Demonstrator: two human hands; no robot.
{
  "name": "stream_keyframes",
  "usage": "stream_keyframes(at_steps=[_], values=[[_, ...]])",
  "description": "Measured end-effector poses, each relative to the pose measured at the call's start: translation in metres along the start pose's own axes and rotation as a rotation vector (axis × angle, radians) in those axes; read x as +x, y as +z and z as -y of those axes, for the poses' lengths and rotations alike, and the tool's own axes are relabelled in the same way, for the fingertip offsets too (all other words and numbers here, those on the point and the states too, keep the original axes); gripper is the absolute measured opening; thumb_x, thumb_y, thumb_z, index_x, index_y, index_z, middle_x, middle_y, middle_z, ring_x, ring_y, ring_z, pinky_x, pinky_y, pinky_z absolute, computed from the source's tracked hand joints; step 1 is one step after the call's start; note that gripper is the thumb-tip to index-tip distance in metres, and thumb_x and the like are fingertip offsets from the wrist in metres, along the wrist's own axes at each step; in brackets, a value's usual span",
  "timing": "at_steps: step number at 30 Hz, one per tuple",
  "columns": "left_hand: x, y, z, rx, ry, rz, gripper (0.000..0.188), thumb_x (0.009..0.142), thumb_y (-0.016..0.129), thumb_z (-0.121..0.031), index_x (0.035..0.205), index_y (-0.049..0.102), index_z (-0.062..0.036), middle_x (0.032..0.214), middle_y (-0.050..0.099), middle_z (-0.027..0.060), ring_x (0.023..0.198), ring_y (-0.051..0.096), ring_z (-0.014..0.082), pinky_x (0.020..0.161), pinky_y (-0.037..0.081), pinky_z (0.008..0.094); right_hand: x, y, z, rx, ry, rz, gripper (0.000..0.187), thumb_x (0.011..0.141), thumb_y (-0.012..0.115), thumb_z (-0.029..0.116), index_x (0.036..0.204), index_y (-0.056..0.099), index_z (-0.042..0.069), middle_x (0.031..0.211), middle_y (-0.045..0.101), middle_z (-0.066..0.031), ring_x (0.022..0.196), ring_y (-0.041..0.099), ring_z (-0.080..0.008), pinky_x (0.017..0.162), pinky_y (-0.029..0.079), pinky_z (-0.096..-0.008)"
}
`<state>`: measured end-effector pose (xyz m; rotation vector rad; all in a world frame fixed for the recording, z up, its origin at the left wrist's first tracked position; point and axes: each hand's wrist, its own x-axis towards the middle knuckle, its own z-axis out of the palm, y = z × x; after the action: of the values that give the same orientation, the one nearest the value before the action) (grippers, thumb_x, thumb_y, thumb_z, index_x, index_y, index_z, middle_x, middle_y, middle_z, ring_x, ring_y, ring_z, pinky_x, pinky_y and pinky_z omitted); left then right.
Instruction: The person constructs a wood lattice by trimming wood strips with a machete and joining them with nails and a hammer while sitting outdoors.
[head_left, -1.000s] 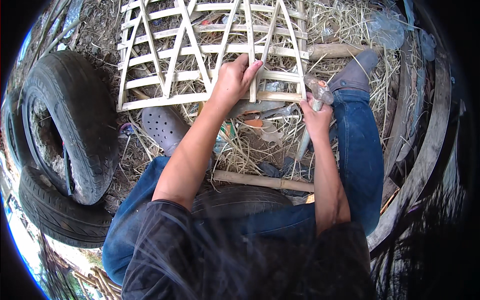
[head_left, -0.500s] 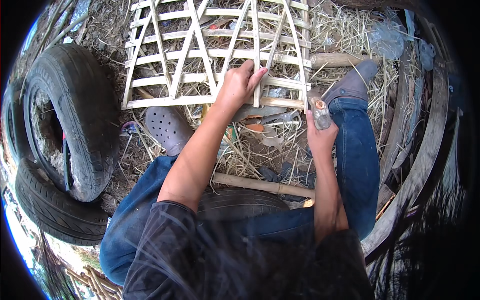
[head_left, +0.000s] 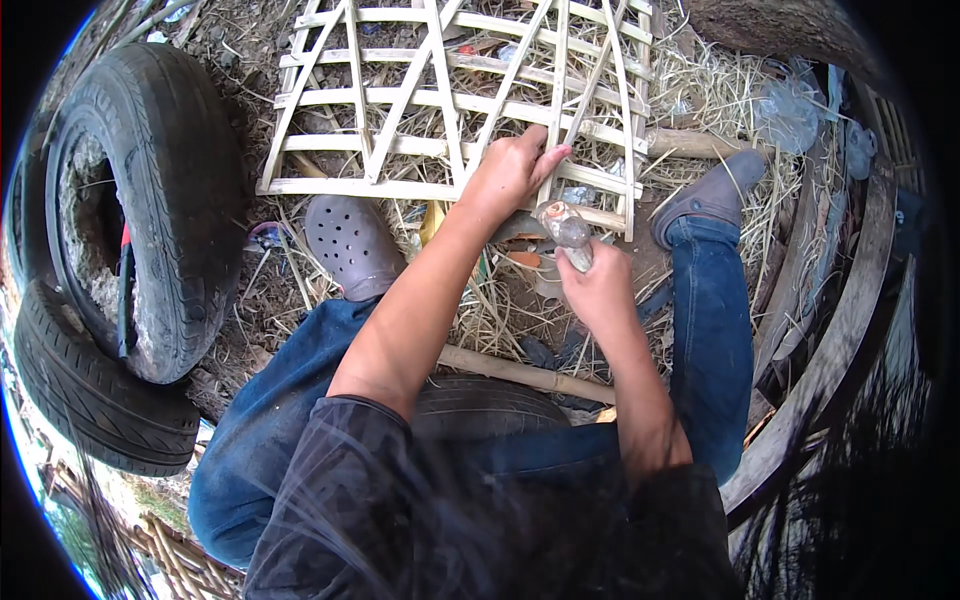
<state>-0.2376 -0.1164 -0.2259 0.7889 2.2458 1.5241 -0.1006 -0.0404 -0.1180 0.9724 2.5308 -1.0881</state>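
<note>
Just short of the pale lattice (head_left: 448, 100), the right hand (head_left: 602, 287) has its fingers wrapped round a hammer (head_left: 567, 230). The left hand (head_left: 505, 180) has its fingers closed on a lattice slat (head_left: 559, 70); the lattice stretches beyond over straw (head_left: 705, 85).

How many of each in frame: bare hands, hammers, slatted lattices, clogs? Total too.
Left hand and right hand: 2
Hammer: 1
Slatted lattice: 1
Left clog and right clog: 2
Total: 6
</note>
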Motion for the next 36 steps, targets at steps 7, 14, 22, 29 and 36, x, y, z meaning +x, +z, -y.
stream_keyframes(at_steps=[7, 14, 22, 29, 36], values=[[-0.002, -0.005, -0.004, -0.028, -0.06, 0.032, 0.036, 0.09, 0.062, -0.032, 0.082, 0.053, 0.0013, 0.063, 0.057, 0.0249, 0.066, 0.058, 0.0455, 0.057, 0.046, 0.049, -0.004, 0.003, -0.002, 0.104, -0.092, -0.112, 0.013, 0.077, 0.064, 0.009, 0.081, 0.065, -0.004, 0.069, 0.064, -0.0216, 0.07, 0.067, -0.0366, 0.061, 0.05, -0.0375], [-0.003, -0.003, -0.001, -0.033, -0.053, 0.03, 0.035, 0.092, 0.059, -0.034, 0.085, 0.054, 0.0004, 0.063, 0.057, 0.0255, 0.067, 0.058, 0.0458, 0.057, 0.045, 0.0499, -0.007, 0.012, -0.002, 0.023, -0.028, -0.105, 0.011, 0.074, 0.064, 0.006, 0.078, 0.064, -0.004, 0.067, 0.063, -0.0213, 0.067, 0.068, -0.034, 0.061, 0.05, -0.0375], [-0.005, -0.006, -0.001, -0.056, -0.02, 0.024, 0.036, 0.092, 0.059, -0.034, 0.084, 0.051, -0.0004, 0.061, 0.056, 0.0258, 0.066, 0.056, 0.0478, 0.056, 0.044, 0.0517, -0.003, 0.011, -0.008, -0.118, -0.063, -0.037, 0.014, 0.071, 0.068, 0.006, 0.079, 0.063, -0.004, 0.072, 0.062, -0.0252, 0.072, 0.061, -0.0432, 0.062, 0.049, -0.0446], [-0.003, -0.004, -0.003, -0.06, -0.024, 0.03, 0.037, 0.092, 0.058, -0.037, 0.084, 0.05, -0.0012, 0.062, 0.056, 0.0262, 0.065, 0.056, 0.048, 0.057, 0.044, 0.0528, -0.018, 0.006, -0.017, -0.119, -0.352, -0.154, 0.018, 0.066, 0.069, 0.004, 0.08, 0.061, -0.002, 0.071, 0.06, -0.0226, 0.068, 0.062, -0.0411, 0.06, 0.049, -0.0422], [-0.004, -0.005, 0.0, -0.073, -0.029, 0.036, 0.035, 0.092, 0.059, -0.035, 0.085, 0.05, -0.0014, 0.061, 0.056, 0.0255, 0.065, 0.056, 0.0475, 0.056, 0.044, 0.0525, -0.012, 0.021, -0.032, -0.197, -0.302, -0.134, 0.023, 0.061, 0.071, 0.003, 0.079, 0.059, -0.003, 0.07, 0.059, -0.0212, 0.067, 0.061, -0.0406, 0.059, 0.048, -0.0419]])
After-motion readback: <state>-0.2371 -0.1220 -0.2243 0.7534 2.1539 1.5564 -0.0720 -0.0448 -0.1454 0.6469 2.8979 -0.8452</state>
